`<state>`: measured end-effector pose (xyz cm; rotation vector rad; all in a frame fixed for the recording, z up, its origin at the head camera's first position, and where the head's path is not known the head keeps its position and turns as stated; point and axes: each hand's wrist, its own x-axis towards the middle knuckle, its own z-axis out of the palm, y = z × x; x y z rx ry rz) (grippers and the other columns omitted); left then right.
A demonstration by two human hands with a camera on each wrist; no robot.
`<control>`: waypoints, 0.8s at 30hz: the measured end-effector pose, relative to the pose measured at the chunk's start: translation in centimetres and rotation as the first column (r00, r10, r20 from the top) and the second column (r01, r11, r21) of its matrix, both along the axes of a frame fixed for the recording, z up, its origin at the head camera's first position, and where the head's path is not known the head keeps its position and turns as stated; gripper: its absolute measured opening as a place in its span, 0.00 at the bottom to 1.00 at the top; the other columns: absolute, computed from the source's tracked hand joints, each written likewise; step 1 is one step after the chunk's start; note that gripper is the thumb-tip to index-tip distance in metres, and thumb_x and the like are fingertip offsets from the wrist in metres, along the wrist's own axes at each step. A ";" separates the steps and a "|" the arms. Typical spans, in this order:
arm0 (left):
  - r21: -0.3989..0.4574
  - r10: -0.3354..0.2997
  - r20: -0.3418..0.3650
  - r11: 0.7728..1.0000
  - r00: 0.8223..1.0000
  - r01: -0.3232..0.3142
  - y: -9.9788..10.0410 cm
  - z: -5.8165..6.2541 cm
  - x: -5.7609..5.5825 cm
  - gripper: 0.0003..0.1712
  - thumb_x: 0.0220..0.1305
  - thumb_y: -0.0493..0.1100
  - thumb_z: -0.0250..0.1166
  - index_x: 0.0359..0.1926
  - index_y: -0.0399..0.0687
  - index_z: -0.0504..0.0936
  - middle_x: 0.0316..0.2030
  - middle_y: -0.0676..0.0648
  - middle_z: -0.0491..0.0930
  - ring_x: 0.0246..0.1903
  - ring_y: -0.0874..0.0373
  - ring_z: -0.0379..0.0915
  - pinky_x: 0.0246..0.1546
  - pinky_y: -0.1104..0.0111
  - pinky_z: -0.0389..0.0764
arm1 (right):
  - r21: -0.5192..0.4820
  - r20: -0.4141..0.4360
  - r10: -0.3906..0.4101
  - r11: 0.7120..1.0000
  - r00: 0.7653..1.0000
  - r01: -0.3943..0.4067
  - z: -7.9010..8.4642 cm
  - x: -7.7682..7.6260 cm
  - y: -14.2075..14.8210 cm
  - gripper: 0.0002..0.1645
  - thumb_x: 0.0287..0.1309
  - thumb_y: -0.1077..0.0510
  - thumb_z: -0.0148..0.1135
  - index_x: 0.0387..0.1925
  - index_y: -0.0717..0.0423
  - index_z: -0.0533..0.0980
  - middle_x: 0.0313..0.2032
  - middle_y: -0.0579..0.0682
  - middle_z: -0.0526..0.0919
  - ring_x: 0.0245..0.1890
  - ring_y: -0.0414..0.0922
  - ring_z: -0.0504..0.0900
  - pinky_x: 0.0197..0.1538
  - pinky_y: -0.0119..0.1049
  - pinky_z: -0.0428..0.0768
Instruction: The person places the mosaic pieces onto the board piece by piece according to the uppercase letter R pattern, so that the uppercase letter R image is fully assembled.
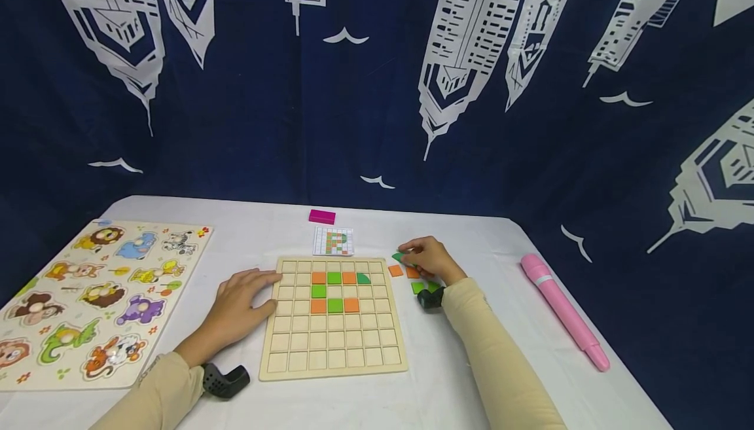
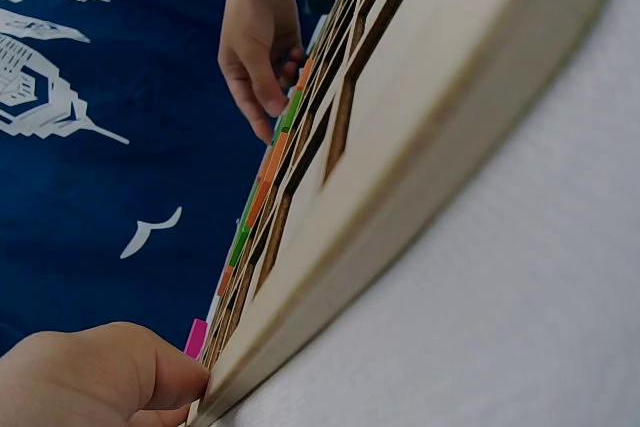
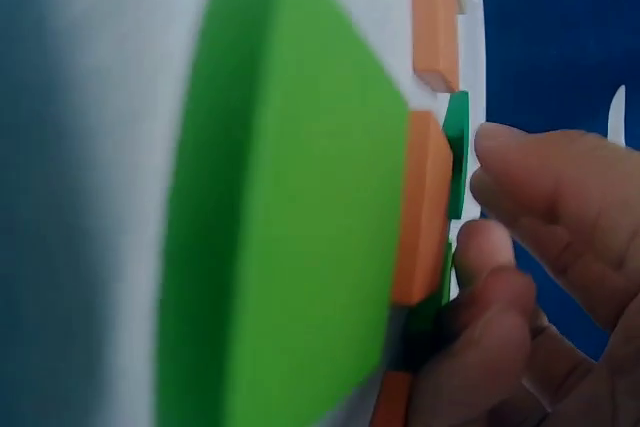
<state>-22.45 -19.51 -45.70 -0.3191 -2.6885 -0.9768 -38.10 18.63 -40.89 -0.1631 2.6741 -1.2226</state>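
A square wooden grid board (image 1: 332, 358) lies on the table, with orange, green and dark green pieces set in its upper cells. My left hand (image 1: 238, 305) rests at the board's left edge, fingers extended and touching it; the thumb (image 2: 150, 372) shows in the left wrist view. To the right of the board, my right hand (image 1: 432, 260) is over several loose pieces. Its thumb and fingertips stand apart near a dark green curved-edge piece (image 3: 457, 152). Close by lie an orange square (image 1: 395, 271) and a bright green square (image 3: 320, 217); whether the fingertips touch the dark green piece is hard to tell.
Behind the board are a small pattern card (image 1: 333, 241) and a magenta block (image 1: 322, 216). An animal puzzle board (image 1: 112, 312) covers the table's left side. At the right lies a pink cylindrical object (image 1: 565, 312). A dark blue printed cloth (image 1: 353, 109) hangs behind.
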 end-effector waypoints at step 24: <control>-0.007 0.001 -0.004 1.000 1.000 -0.002 -0.1 -0.1 -0.1 0.27 0.68 0.41 0.69 0.67 0.40 0.83 0.68 0.35 0.80 0.73 0.31 0.63 0.69 0.36 0.59 | 0.161 -0.195 0.114 0.984 0.974 -0.083 1.0 1.1 0.6 0.08 0.68 0.64 0.72 0.46 0.59 0.83 0.36 0.52 0.83 0.21 0.42 0.75 0.26 0.32 0.73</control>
